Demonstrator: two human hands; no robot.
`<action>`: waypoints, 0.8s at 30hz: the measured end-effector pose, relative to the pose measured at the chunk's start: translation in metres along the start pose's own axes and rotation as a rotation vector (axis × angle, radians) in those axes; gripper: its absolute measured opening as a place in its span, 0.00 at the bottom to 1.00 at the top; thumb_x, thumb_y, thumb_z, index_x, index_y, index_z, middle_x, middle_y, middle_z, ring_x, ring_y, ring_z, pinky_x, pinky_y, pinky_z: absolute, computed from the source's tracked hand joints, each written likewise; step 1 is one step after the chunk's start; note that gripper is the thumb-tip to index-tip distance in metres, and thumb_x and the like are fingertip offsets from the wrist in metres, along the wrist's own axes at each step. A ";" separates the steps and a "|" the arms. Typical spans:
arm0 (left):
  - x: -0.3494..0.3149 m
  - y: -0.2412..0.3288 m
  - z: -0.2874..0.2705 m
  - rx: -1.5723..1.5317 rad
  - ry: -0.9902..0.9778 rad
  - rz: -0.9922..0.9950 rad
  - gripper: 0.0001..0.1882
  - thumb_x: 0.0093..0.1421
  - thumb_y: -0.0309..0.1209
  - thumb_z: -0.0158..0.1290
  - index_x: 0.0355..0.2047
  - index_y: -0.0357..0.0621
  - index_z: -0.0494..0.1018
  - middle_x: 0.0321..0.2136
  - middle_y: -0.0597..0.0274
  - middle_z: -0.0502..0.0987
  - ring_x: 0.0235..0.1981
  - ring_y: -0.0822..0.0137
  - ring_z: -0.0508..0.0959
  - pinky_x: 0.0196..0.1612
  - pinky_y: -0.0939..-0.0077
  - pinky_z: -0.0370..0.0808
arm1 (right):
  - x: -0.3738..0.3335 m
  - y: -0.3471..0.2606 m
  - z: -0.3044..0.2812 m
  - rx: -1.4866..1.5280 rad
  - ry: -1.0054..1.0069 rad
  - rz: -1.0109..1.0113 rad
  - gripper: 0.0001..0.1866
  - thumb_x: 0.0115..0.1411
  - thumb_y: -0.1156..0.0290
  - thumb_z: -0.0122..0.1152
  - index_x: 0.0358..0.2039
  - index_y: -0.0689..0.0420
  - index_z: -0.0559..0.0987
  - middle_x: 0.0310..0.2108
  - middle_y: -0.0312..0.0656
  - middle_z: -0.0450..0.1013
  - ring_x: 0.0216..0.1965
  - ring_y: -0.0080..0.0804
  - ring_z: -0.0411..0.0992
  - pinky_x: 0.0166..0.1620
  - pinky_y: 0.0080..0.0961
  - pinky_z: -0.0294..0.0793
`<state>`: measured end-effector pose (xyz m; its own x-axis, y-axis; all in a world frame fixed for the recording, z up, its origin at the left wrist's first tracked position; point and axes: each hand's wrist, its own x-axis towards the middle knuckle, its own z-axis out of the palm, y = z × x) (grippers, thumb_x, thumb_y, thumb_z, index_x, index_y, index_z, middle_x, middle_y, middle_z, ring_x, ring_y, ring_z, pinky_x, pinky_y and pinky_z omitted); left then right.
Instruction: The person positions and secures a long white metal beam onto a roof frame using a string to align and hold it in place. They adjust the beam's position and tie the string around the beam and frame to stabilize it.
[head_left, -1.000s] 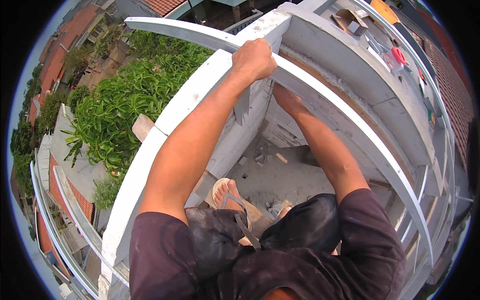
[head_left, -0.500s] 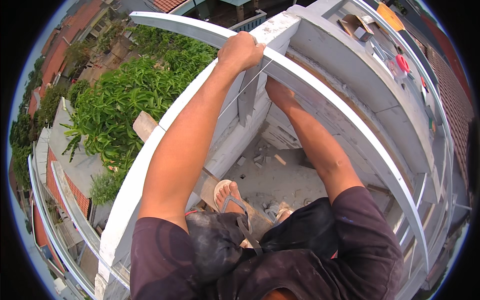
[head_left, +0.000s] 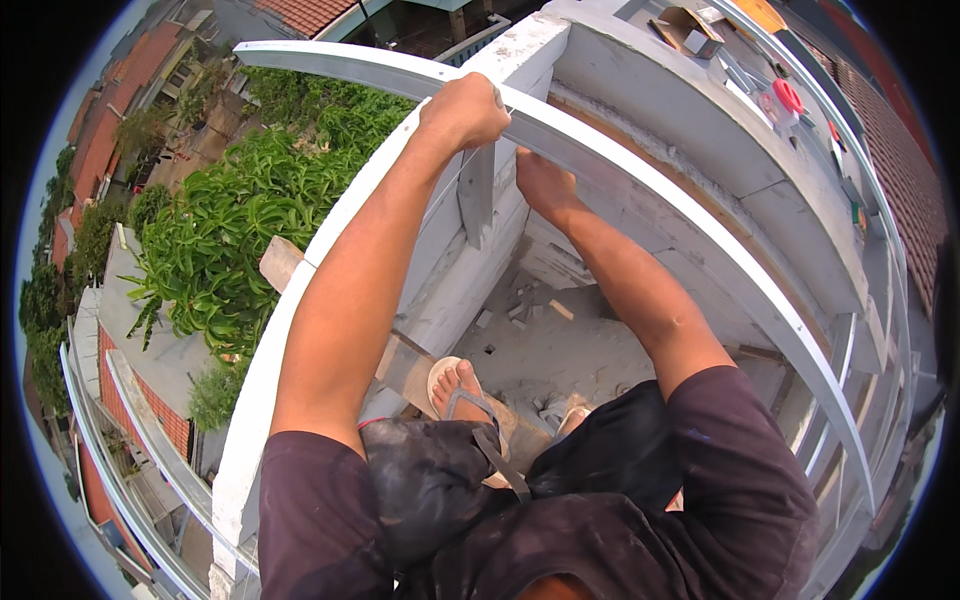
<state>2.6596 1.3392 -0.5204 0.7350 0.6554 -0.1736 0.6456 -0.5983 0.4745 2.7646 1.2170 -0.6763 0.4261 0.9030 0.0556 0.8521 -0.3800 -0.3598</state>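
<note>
A long silver metal beam (head_left: 640, 170) arches across the view above a pale block wall. My left hand (head_left: 465, 112) is closed over it near the wall's corner, knuckles up. Below the beam, beside a short grey upright (head_left: 476, 200), my right hand (head_left: 547, 187) is curled into a fist. Its fingertips face away, so whatever they may hold is hidden. A thin pale line shows faintly beneath my left wrist.
A sandalled foot (head_left: 458, 388) stands on a wooden plank (head_left: 408, 366), over a floor with rubble (head_left: 520, 310). Leafy branches (head_left: 250, 210) lie beyond the left wall. On the right ledge are a cardboard box (head_left: 686, 32) and a red-lidded jar (head_left: 780, 100).
My right hand has come lower, out from behind the beam, so its fist now shows. My left hand has rolled slightly and its thumb is less visible. The thin line is less distinct.
</note>
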 end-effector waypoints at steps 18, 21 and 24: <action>0.004 0.074 0.064 -0.059 0.050 0.155 0.14 0.49 0.38 0.61 0.36 0.51 0.86 0.37 0.56 0.85 0.46 0.56 0.83 0.46 0.60 0.78 | -0.020 0.085 0.036 0.138 0.130 0.046 0.22 0.73 0.57 0.41 0.55 0.56 0.78 0.45 0.50 0.81 0.46 0.51 0.80 0.49 0.42 0.76; -0.019 0.098 0.083 -0.110 0.076 0.236 0.15 0.47 0.37 0.63 0.36 0.49 0.86 0.34 0.59 0.84 0.41 0.63 0.83 0.43 0.59 0.77 | -0.024 0.106 0.027 0.112 0.100 0.049 0.23 0.73 0.55 0.41 0.55 0.56 0.77 0.46 0.49 0.81 0.47 0.50 0.79 0.50 0.42 0.76; 0.002 0.104 0.093 -0.032 0.075 0.181 0.13 0.48 0.35 0.60 0.35 0.51 0.86 0.34 0.63 0.85 0.40 0.62 0.84 0.41 0.64 0.77 | -0.015 0.115 0.027 0.107 0.068 0.030 0.24 0.72 0.54 0.41 0.56 0.56 0.77 0.47 0.49 0.81 0.47 0.49 0.79 0.50 0.42 0.76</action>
<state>2.7473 1.2353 -0.5520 0.8205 0.5713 -0.0187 0.4962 -0.6957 0.5194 2.8476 1.1653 -0.7432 0.4736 0.8744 0.1055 0.8031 -0.3796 -0.4593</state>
